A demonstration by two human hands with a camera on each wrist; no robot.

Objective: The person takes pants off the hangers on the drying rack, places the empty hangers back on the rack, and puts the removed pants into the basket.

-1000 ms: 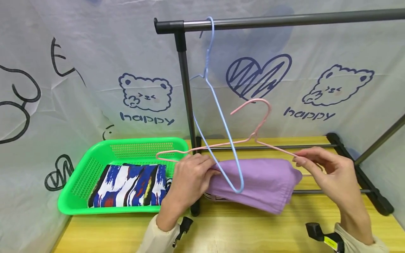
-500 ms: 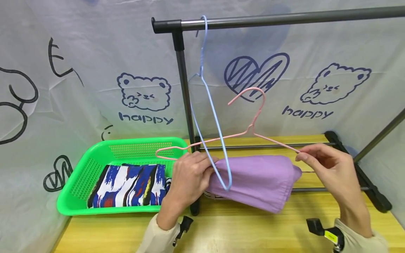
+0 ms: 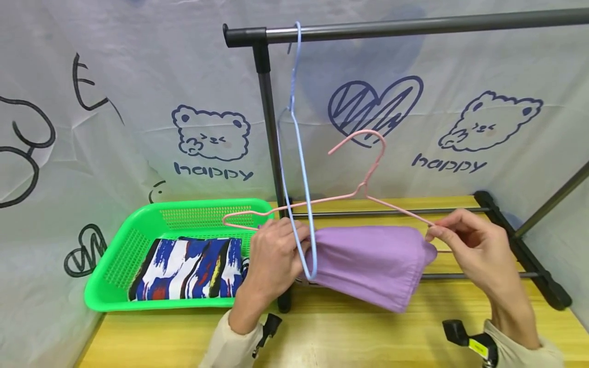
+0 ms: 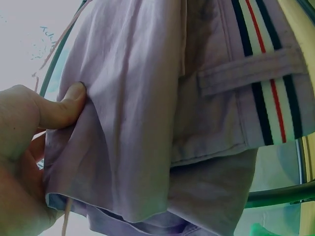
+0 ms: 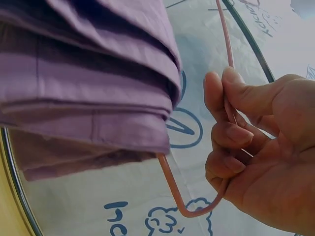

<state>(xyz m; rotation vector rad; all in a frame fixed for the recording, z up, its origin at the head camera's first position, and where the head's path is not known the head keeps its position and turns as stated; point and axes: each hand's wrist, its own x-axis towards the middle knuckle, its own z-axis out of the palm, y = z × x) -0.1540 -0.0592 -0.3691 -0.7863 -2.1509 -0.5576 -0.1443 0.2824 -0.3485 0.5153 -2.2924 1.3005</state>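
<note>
Folded purple pants [image 3: 368, 260] hang over the lower bar of a pink wire hanger [image 3: 395, 208], whose hook stands free. My left hand [image 3: 276, 250] pinches the pants' left end together with the bar; some fingers are behind the cloth. In the left wrist view the thumb of my left hand [image 4: 29, 123] presses on the cloth, and a striped band [image 4: 268, 93] passes under a cloth loop. My right hand [image 3: 478, 250] grips the hanger's right arm. The right wrist view shows its fingers curled round the wire, beside the hanger's bent corner [image 5: 172, 184].
A light blue hanger [image 3: 300, 153] hangs from the black rack rail [image 3: 414, 26], partly in front of my left hand. At left, a green basket [image 3: 106, 260] holds a folded multicoloured cloth [image 3: 184, 271]. The rack's base bars [image 3: 460, 276] lie on the wooden table [image 3: 368, 337].
The blue hanger has swung left and turned more edge-on. The pink hanger's hook has risen, then dipped slightly. Both hands keep their hold, and the pants have barely shifted.
</note>
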